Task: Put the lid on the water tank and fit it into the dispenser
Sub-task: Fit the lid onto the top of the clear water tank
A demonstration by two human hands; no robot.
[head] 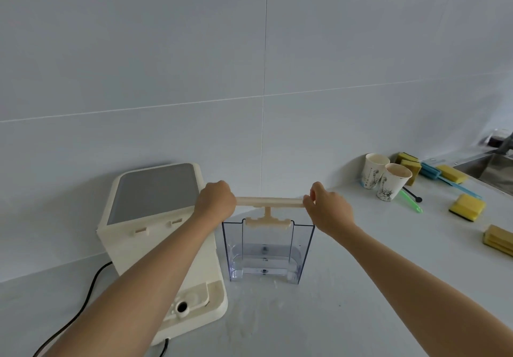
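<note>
Two paper cups (384, 179) stand near yellow sponges (467, 206) beside a sink (491, 172)

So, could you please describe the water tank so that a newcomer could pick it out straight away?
Start at the cream dispenser on the white counter; the water tank stands upright just to its right, below the cream lid that both hands hold. It is the only clear, see-through box here, unlike the paper cups and yellow sponges further right.

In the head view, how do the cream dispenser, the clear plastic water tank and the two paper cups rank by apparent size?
1. Cream dispenser, largest.
2. Clear plastic water tank.
3. The two paper cups look alike; both stand farther away, so their true size is unsure.
</note>
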